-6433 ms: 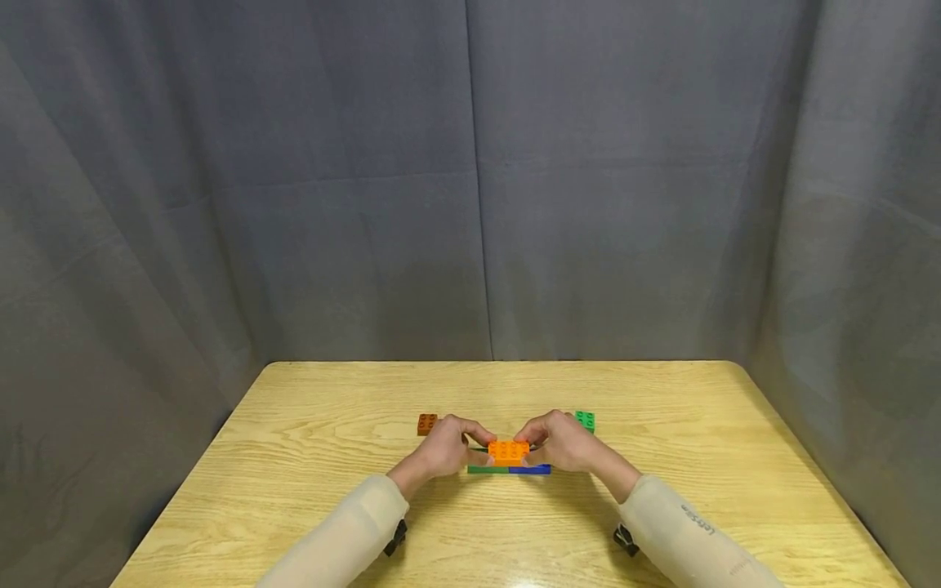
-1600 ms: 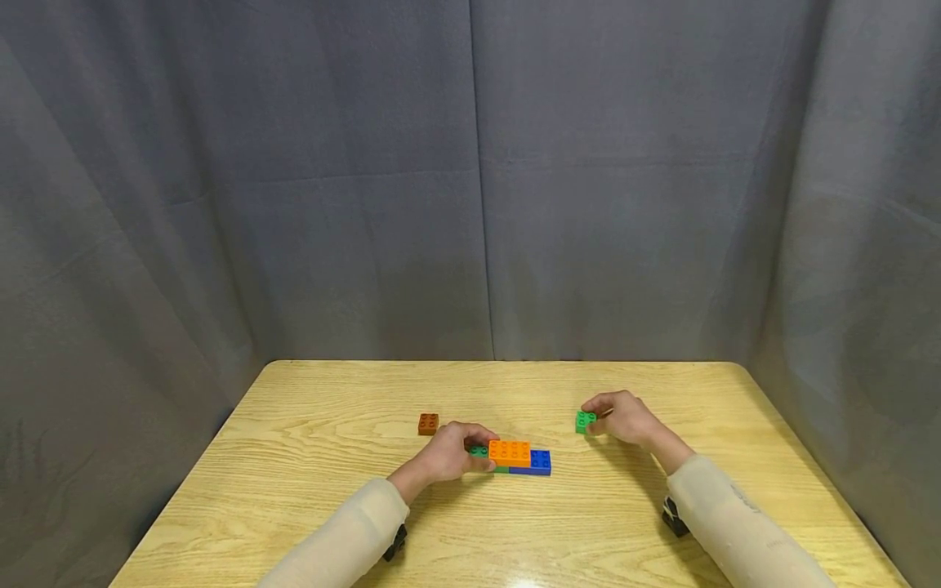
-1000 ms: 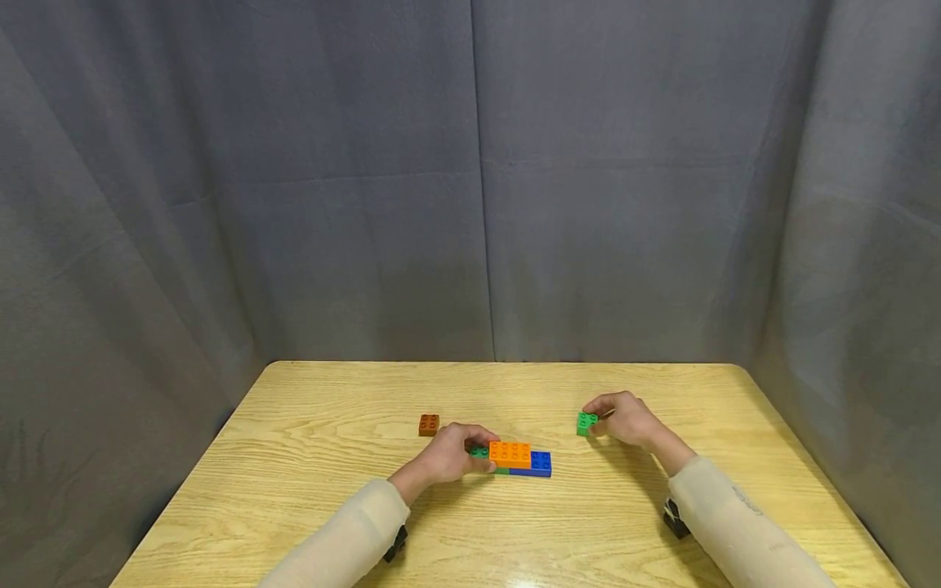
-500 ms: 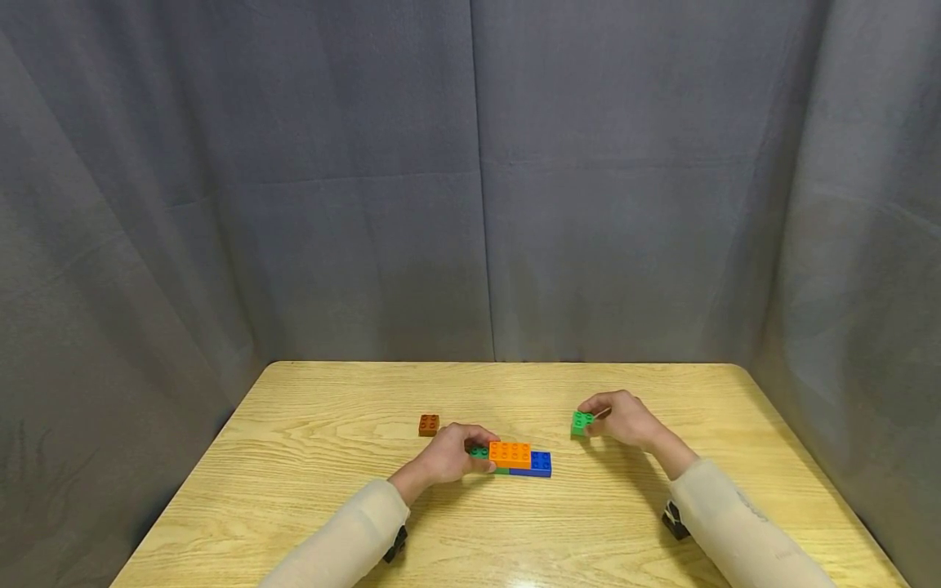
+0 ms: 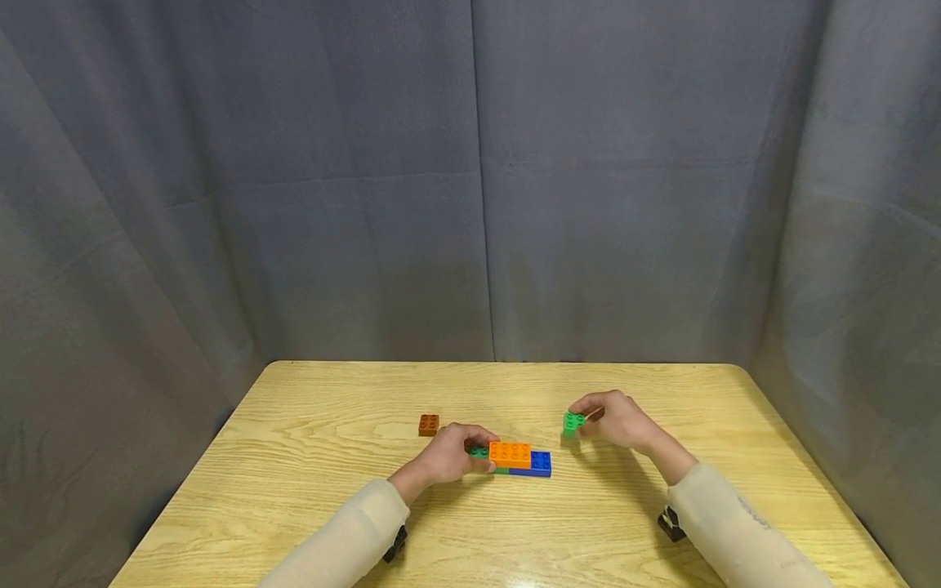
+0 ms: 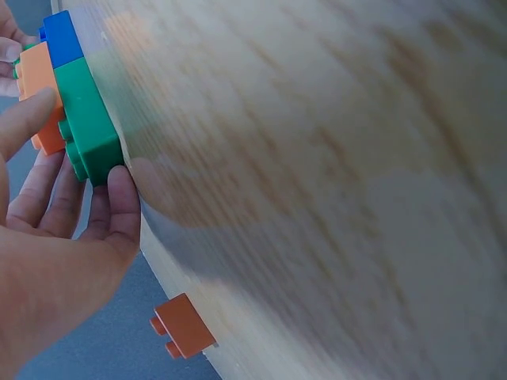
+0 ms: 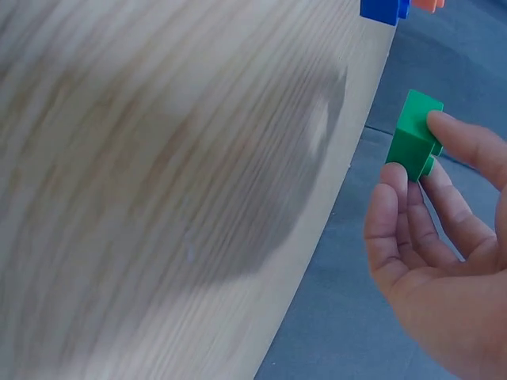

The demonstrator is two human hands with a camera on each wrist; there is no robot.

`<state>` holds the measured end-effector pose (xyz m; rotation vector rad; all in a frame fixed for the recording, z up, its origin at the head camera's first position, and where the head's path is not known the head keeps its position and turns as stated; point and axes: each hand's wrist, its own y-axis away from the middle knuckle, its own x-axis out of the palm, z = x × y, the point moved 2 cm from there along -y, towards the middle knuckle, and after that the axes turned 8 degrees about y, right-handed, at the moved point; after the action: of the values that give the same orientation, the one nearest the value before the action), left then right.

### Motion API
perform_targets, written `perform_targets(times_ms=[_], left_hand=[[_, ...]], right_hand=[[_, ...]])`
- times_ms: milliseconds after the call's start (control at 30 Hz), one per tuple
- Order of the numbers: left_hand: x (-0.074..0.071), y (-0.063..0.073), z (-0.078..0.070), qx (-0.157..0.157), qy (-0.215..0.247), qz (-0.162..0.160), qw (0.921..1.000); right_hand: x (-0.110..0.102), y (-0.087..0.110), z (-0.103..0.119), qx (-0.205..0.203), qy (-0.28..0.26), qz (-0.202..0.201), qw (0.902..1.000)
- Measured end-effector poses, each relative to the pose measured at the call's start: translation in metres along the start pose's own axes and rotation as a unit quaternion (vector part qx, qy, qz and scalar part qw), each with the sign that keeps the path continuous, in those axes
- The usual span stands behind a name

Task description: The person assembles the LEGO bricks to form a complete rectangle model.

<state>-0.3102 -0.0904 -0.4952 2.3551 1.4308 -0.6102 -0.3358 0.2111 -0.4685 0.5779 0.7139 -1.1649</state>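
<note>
In the head view my left hand (image 5: 445,454) grips the left end of a low toy brick build. An orange brick (image 5: 510,454) sits on top, bridging a blue brick (image 5: 541,464) at the right and a darker green brick (image 6: 91,119) at the left. The left wrist view has the thumb against the orange brick and fingertips around the green brick's end. My right hand (image 5: 619,420) pinches a small bright green brick (image 7: 413,134) between thumb and fingers, studs up, raised above the table to the right of the build.
A small brown brick (image 5: 429,425) lies on the wooden table (image 5: 331,490), behind and left of the build. Grey curtains (image 5: 353,204) hang behind the table and along both sides.
Earlier both hands were on the orange brick; the right then moved to the small green brick. It has since lifted that brick and carried it left toward the build. The left hand stays put.
</note>
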Motion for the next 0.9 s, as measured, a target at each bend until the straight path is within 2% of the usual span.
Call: perform_targets(times_ms=[500, 900], left_hand=[[0.001, -0.001, 0.001, -0.003, 0.006, -0.001, 1.0], [0.002, 0.001, 0.001, -0.002, -0.003, -0.004, 1.0]], right_hand=[[0.005, 0.005, 0.014, -0.016, -0.014, 0.01, 0.9997], [0.013, 0.012, 0.025, -0.025, -0.029, 0.034, 0.9987]])
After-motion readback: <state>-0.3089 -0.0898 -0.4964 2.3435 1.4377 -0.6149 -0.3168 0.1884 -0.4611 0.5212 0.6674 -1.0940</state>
